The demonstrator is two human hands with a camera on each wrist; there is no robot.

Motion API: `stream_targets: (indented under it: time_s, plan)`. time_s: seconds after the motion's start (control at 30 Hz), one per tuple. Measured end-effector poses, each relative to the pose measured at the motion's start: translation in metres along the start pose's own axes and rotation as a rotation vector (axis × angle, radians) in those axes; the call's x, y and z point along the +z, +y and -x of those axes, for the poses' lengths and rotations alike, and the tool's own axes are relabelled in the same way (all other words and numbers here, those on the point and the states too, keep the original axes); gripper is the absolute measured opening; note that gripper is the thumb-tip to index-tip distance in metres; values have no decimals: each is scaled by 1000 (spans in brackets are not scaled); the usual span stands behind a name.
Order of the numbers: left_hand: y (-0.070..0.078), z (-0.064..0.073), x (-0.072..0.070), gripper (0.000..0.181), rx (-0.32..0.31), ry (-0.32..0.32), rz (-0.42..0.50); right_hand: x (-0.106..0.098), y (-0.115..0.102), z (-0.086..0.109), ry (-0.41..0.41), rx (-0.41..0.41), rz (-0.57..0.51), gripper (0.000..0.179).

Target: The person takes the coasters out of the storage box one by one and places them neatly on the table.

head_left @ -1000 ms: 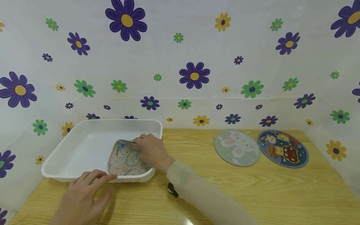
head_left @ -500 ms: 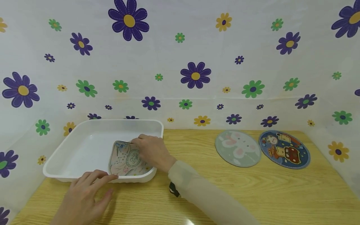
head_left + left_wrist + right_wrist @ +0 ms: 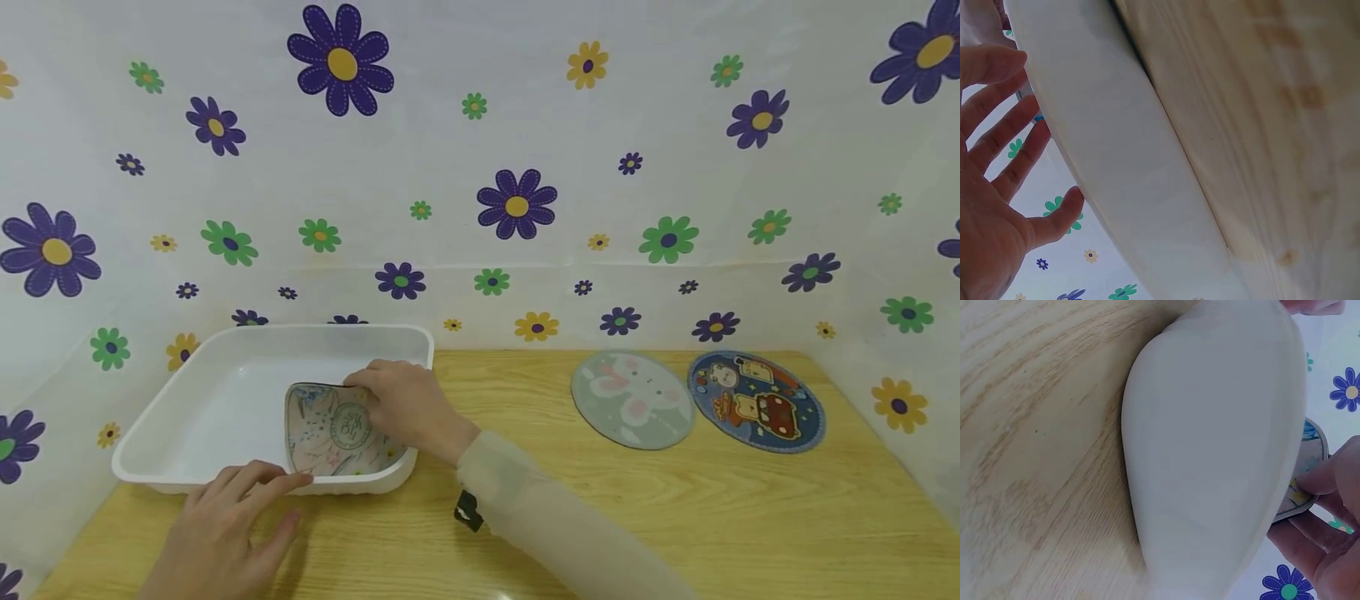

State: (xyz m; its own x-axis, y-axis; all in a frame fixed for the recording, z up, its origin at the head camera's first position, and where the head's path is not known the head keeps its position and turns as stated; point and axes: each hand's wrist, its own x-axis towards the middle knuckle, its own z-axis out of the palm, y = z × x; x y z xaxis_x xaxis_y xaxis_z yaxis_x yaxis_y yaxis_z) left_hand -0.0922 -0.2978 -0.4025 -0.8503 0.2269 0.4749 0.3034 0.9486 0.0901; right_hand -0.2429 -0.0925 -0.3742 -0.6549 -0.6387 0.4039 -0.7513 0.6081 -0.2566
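A white plastic basin (image 3: pixel 360 482) stands at the left of the wooden table. Inside its right part, a thin pinkish square mat (image 3: pixel 322 429) with rounded corners, a floral print and a round emblem leans tilted. My right hand (image 3: pixel 405 408) pinches the mat's upper right edge; the right wrist view shows the thumb on the printed face of the mat (image 3: pixel 1311 456) and fingers behind it. My left hand (image 3: pixel 225 521) has its fingertips on the basin's front rim, and its fingers look spread in the left wrist view. The mat's lower edge is hidden behind the front rim.
To the right on the table (image 3: pixel 570 492) lie a pale green round mat (image 3: pixel 633 400) with a white rabbit and a dark blue round mat (image 3: pixel 757 400) with cartoon figures, side by side. A flower-printed white curtain (image 3: pixel 442 150) rises behind the table and along its sides.
The square mat in my right hand has shifted slightly to the left inside the basin, its top edge a little lower. My left hand stays at the rim.
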Motion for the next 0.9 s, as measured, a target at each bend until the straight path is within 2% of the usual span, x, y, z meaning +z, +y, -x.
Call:
stream_targets:
  time_s: [0.13, 0.47, 0.7, 0.9]
  plan:
    - [0, 0, 0, 42, 6, 6, 4, -4, 1, 3, 23, -9, -64, 27]
    - [-1, 0, 0, 44, 43, 59, -12, -11, 3, 4, 92, -63, -137, 27]
    - [-1, -1, -2, 44, 26, 31, -1, -16, 1, 2, 125, -79, -185, 27]
    - [-1, -2, -3, 43, 18, 18, 3, -24, -1, 2, 148, -62, -300, 27]
